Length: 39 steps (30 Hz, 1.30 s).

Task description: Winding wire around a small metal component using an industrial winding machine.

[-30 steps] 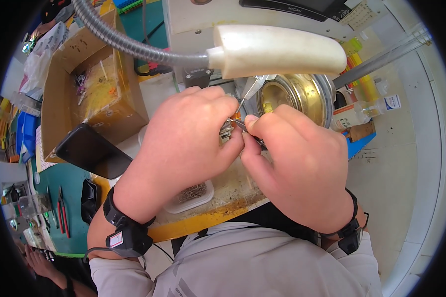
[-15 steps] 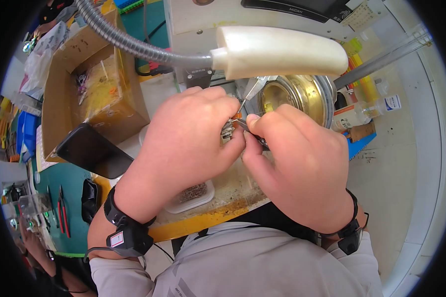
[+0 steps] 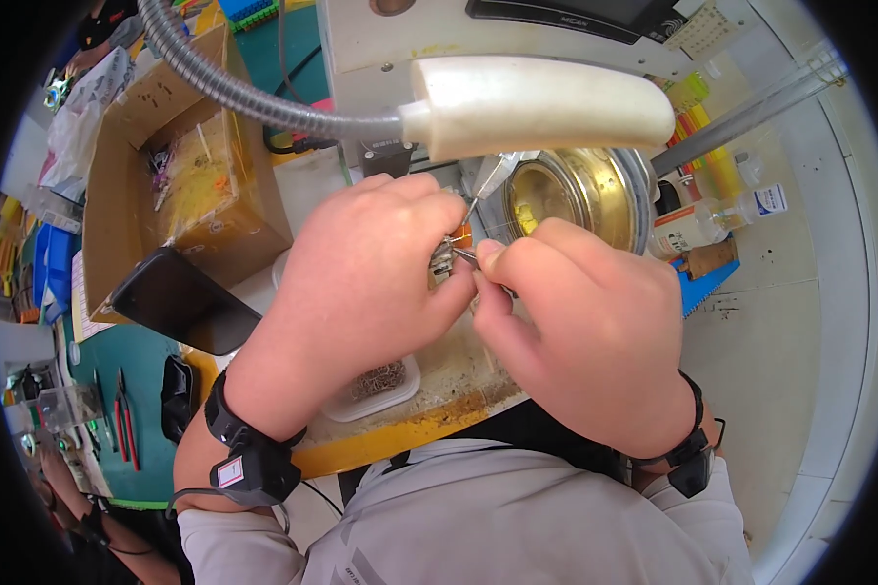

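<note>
Near the middle of the workbench, my left hand (image 3: 366,258) is closed on a small silvery ridged metal part (image 3: 443,257); most of the part hides behind the fingers. My right hand (image 3: 595,327) pinches a slim, dark metal pointed tool (image 3: 466,255), whose kind I cannot make out. Its tip meets the part or comes very close to it. Just beyond my fingertips a thin metal point (image 3: 496,175) slants down toward the part, with a bit of orange below it. Behind my right hand stands a round brass-coloured wheel or bowl (image 3: 603,195).
A white lamp-like head (image 3: 541,105) on a flexible metal neck (image 3: 254,102) hangs above my hands. To the left are a cardboard box (image 3: 249,185), a black phone (image 3: 185,300) and red-handled pliers (image 3: 125,424). A white tray (image 3: 410,385) of small metal pieces sits below my left hand.
The whole view has shifted slightly. My right fingers have turned a little, and the tool's tip shows more plainly against the metal part. My left hand keeps its hold.
</note>
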Tool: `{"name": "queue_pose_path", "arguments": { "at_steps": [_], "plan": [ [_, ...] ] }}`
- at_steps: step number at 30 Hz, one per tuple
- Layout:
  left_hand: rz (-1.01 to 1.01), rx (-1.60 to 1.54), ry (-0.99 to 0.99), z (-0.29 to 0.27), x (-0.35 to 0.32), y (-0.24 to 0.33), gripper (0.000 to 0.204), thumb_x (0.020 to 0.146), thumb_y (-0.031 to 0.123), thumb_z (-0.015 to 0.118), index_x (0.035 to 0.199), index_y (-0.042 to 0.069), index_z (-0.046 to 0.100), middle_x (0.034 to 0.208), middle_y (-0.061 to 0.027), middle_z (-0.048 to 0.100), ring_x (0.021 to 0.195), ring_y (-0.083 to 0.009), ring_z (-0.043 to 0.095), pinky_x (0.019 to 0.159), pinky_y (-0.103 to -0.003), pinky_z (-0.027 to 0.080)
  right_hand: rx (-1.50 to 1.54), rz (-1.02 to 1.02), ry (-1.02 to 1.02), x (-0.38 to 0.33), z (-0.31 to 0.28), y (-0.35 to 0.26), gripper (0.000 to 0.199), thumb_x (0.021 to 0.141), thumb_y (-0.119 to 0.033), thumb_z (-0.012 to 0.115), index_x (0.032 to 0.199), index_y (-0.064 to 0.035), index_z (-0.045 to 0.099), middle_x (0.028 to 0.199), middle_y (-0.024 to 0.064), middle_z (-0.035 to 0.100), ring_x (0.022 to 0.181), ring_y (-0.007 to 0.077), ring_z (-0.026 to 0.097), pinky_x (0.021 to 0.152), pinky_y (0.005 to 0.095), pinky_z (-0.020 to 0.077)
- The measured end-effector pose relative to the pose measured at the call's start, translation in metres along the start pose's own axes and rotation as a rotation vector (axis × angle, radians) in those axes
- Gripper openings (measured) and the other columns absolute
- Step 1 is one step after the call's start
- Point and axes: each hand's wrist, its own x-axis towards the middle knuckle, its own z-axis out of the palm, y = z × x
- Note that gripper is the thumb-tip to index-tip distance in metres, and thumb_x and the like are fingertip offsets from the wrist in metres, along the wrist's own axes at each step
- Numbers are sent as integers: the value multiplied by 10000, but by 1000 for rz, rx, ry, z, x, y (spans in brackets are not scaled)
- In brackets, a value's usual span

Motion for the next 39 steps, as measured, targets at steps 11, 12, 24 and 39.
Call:
{"name": "queue_pose_path", "arguments": {
  "at_steps": [11,12,24,39],
  "plan": [
    [-10,-17,-9,2,0,-1,193,774,123,733,903,5,653,881,-159,643,866,-403,626,754,-476,520,-4,60,20,4,4,-5,178,787,-76,827,893,-91,685,762,63,614,562,274,591,500,378,455],
    [-7,-14,-17,2,1,-1,191,773,122,734,901,6,653,879,-159,641,865,-403,625,754,-475,519,-39,49,-4,4,2,-5,170,792,-81,826,884,-94,683,760,64,613,558,273,591,498,380,456],
    [-14,-27,0,2,0,-1,158,792,104,745,877,16,646,859,-158,624,843,-402,614,731,-471,502,204,-219,298,-51,10,21,267,747,-21,828,979,-92,716,830,10,716,601,159,639,482,307,452],
    [-176,107,-161,-20,-2,23,374,789,106,786,1142,33,685,1227,-158,669,1135,-386,639,1001,-436,512,163,-35,129,-117,51,76,175,771,-190,856,918,-125,788,905,-22,694,743,200,632,647,338,460]
  ]
}}
